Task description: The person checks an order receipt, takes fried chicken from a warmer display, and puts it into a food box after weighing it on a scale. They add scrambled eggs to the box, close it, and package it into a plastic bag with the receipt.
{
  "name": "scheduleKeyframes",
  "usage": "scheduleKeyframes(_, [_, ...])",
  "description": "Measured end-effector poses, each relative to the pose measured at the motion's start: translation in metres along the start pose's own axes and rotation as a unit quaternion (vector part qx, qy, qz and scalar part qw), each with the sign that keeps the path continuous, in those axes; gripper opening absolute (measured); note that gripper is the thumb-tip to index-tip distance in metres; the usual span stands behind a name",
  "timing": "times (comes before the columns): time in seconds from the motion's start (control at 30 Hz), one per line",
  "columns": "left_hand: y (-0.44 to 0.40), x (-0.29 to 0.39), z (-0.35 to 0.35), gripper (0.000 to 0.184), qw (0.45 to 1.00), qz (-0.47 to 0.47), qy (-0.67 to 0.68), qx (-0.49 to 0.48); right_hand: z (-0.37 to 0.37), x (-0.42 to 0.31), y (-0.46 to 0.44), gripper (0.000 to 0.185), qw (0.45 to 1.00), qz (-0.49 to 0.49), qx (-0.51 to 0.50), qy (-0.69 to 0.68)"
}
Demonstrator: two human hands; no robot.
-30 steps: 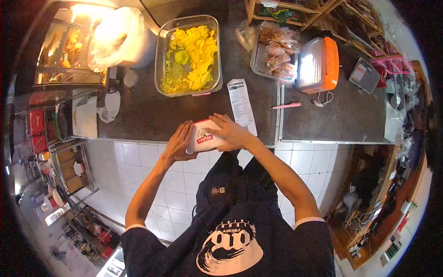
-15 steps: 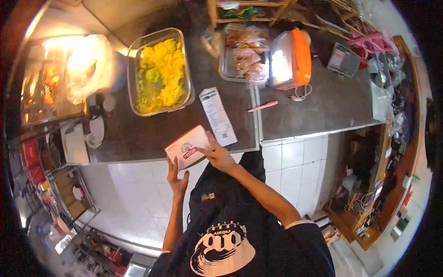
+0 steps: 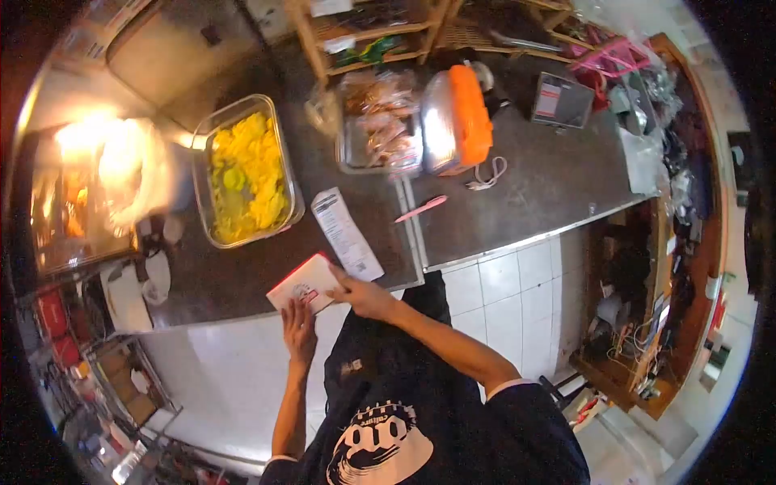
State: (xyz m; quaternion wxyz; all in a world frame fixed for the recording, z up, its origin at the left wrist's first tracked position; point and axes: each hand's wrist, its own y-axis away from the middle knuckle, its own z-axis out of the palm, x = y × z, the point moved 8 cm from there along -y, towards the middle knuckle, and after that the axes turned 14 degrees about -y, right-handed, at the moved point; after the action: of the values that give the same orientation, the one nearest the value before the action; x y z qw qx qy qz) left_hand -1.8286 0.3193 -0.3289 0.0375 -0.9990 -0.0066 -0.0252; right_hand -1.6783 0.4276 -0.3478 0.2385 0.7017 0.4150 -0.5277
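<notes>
A white paper box (image 3: 301, 283) with red edges and a printed logo is at the counter's front edge, tilted. My right hand (image 3: 365, 297) grips its right side, with the thumb and fingers around the edge. Against the lower part of its printed face rest the outstretched fingers of my left hand (image 3: 299, 330). Just beyond the box lies a long printed receipt (image 3: 347, 234), flat on the dark counter (image 3: 242, 279). To the right of the receipt is a pink pen (image 3: 421, 208).
A glass container (image 3: 293, 212) of yellow food stands at the left, near a bright lit case (image 3: 81, 210). Behind are a clear container (image 3: 346, 158) of bagged brown food and an orange-sided box (image 3: 470, 117). A pink basket (image 3: 618, 58) sits at the back right.
The view has shifted, so the counter things appear further left and lower. My left hand has moved from the box's lower edge onto its printed face. My right hand keeps its grip.
</notes>
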Motion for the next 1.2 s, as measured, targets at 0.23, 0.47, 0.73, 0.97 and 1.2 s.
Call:
scheduleKeyframes(0.23, [-0.021,0.004,-0.013,0.039,0.997,0.057,-0.037,-0.024,-0.276,0.024,0.094,0.017,0.886,0.305,0.319,-0.143])
scheduleKeyframes(0.47, [-0.033,0.013,-0.018,0.032,0.994,0.083,-0.024,-0.065,-0.599,0.186,0.068,0.037,0.835,0.290,0.462,0.065])
scheduleKeyframes(0.73, [-0.035,0.018,-0.011,0.037,0.991,0.072,-0.045,-0.101,-0.600,0.177,0.036,0.038,0.839,0.334,0.396,-0.166])
scheduleKeyframes(0.97, [-0.041,0.025,-0.017,0.039,0.991,0.064,-0.059,-0.102,-0.580,0.204,0.114,0.028,0.821,0.155,0.539,-0.106])
scheduleKeyframes(1.2, [-0.046,0.029,-0.019,0.039,0.991,0.052,-0.051,-0.112,-0.556,0.217,0.118,0.021,0.815,0.121,0.478,0.305])
